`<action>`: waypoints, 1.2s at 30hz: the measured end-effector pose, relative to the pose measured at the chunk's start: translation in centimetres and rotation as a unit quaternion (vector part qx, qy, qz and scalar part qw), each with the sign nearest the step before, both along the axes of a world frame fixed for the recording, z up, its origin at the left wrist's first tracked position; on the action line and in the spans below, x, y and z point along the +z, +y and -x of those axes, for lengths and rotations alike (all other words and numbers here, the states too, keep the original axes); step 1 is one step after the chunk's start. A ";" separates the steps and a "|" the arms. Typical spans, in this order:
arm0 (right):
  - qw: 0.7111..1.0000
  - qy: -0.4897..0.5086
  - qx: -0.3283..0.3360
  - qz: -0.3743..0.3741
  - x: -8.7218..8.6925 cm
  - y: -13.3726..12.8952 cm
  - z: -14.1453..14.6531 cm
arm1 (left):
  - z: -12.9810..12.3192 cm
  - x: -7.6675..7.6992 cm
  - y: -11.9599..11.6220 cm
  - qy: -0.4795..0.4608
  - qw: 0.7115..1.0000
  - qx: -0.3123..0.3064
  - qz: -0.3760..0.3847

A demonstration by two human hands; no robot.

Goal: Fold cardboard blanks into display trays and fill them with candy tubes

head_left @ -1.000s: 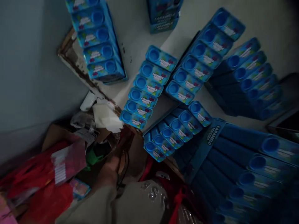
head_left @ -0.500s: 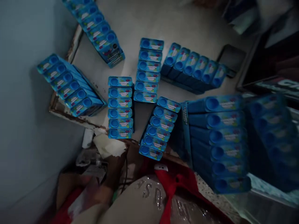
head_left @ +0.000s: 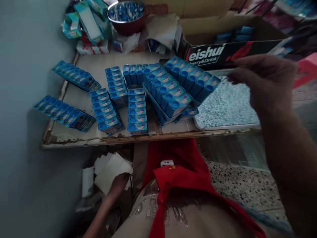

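My left hand point(head_left: 120, 183) is low, below the table edge, against pale sheets of paper or card point(head_left: 106, 170). Its fingers are dark and blurred, so their grip cannot be made out. Up on the right, my right hand point(head_left: 268, 79) hovers over a tray of small light-blue pellets point(head_left: 228, 102). Its fingers reach left with a gap between them, and I see nothing in them. Left of the tray, blue display boxes of candy packs point(head_left: 168, 91) stand close together, one row leaning above another. Further rows of blue packs point(head_left: 105, 110) spread leftward on the table.
A metal bowl of blue-wrapped candies point(head_left: 126, 15) stands at the back, beside opened blue cartons point(head_left: 89, 23). A large cardboard box point(head_left: 208, 53) is behind the tray. The table's worn front edge point(head_left: 119, 140) runs above my lap; a wall point(head_left: 22, 99) bounds the left.
The view has shifted, bringing the bowl, large box and pellet tray into sight. My right hand has appeared at the right. My left hand has reached up to the pale sheets.
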State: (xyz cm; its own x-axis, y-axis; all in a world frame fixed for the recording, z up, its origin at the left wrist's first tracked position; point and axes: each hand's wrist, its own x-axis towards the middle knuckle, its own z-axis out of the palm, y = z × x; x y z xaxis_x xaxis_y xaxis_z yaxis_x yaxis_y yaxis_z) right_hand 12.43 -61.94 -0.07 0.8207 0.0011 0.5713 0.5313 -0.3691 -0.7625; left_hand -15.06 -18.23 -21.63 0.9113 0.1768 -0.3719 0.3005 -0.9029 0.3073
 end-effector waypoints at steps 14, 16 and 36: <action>0.989 0.077 -0.047 0.115 -18.9 -0.9 1.8 | -13.8 7.4 -11.1 -0.459 0.887 -0.042 -0.015; 0.991 0.070 -0.026 0.110 -18.9 -1.0 -0.1 | -15.3 7.2 -13.1 -0.456 0.889 -0.043 -0.005; 0.998 0.039 -0.047 -0.015 -17.5 1.7 3.8 | -17.1 7.1 -15.7 -0.473 0.870 -0.130 0.049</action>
State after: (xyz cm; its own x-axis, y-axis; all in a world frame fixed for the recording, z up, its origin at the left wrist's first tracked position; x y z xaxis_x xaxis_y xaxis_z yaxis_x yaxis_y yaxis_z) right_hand 8.61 -60.23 -17.60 0.8581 -0.0936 0.5048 0.4344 -0.3916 -0.8111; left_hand 2.02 -33.89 -14.49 0.8226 -0.0713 0.5641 -0.3388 -0.8582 0.3857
